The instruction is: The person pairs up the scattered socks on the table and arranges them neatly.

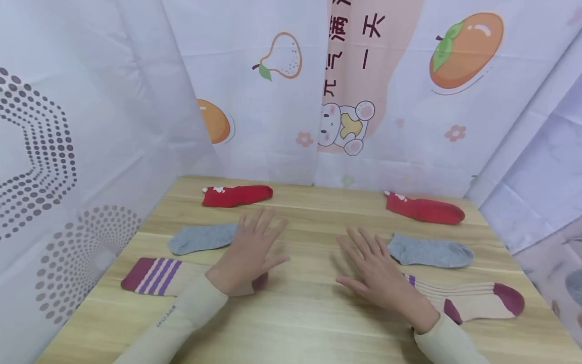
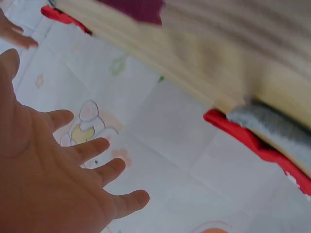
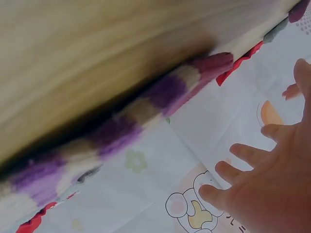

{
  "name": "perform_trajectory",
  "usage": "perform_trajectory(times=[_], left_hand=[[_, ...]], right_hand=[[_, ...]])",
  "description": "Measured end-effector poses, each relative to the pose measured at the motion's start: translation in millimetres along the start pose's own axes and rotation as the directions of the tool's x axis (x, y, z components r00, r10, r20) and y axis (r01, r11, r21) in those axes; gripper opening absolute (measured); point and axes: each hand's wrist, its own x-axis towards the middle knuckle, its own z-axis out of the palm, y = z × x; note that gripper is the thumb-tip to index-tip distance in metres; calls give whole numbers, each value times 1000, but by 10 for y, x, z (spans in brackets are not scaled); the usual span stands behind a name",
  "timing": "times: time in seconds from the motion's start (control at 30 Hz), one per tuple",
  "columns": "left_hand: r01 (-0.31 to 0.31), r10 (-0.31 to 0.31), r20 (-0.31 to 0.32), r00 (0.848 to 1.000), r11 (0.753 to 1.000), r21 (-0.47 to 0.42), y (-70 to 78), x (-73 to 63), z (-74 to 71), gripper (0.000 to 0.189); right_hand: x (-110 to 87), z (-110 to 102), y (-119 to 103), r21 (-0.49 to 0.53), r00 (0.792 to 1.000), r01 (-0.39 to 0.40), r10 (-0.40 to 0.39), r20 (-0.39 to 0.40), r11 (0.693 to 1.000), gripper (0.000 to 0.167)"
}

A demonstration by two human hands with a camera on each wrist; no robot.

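My left hand (image 1: 250,247) hovers with spread fingers over the left group of socks and holds nothing. Beneath and beside it lie a grey sock (image 1: 200,238) and a cream sock with purple stripes (image 1: 156,276), each partly hidden by the hand or sleeve. My right hand (image 1: 375,268), fingers also spread, holds nothing. It is nearest to another grey sock (image 1: 432,251) and a cream striped sock (image 1: 477,298), partly covering the latter. Both wrist views show the left hand (image 2: 53,160) and right hand (image 3: 272,170) with extended fingers.
Toward the back of the wooden table (image 1: 313,313) lie a red sock (image 1: 238,196) on the left and another red sock (image 1: 427,210) on the right. A printed white curtain (image 1: 273,116) hangs behind, with more sheeting (image 1: 113,126) along the left side.
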Motion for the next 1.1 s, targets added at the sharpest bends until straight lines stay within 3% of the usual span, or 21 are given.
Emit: perform_trajectory(times=[0.13,0.3,0.63,0.83,1.1], left_hand=[[61,-61,39,997,998,-18,-99,25,-96,79],[96,-95,21,995,995,-39,-241,73,-171,79],[204,-197,95,976,977,-65,-566,185,-56,78],[228,-217,107,970,968,-107,-710,238,-88,72],[263,-249,101,963,951,-161,-942,257,-127,66]], right_hand=[[34,6,-39,14,1000,12,-12,-7,1000,85],[119,-2,-103,16,1000,18,-17,-11,1000,84],[397,-10,-265,110,1000,12,-14,16,994,85],[618,44,-333,136,999,45,-42,-24,990,77],[921,93,-374,210,999,37,-36,-10,977,76]])
